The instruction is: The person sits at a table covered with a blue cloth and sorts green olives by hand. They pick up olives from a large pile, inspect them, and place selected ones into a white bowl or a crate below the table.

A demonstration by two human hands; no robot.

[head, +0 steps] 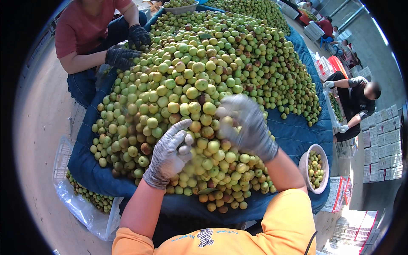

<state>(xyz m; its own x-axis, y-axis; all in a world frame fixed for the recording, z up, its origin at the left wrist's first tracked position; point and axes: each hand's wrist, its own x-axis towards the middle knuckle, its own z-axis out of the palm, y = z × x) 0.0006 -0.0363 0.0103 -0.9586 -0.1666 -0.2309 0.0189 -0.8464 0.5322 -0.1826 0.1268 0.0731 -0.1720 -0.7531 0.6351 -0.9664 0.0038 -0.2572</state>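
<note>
A large heap of small round jujube-like fruit [192, 92], green with reddish-brown patches, lies before me on a blue quilted cloth [296, 132]. My left hand [170, 154], in a grey knit glove, is over the near part of the heap, its index finger extended and other fingers curled. Its palm is partly hidden, so I cannot tell whether fruit is inside. My right hand [250, 127], in a similar glove, is strongly blurred above the heap, right of the left hand. Any fruit in its fingers cannot be made out.
A pink plastic basket [302, 165] of fruit stands at the cloth's right edge. At lower left, a plastic-lined crate [110, 220] holds more fruit. Across the heap's left side, a co-worker's dark-gloved hands [122, 57] touch fruit. Stacked crates [382, 143] and another person [357, 95] are at right.
</note>
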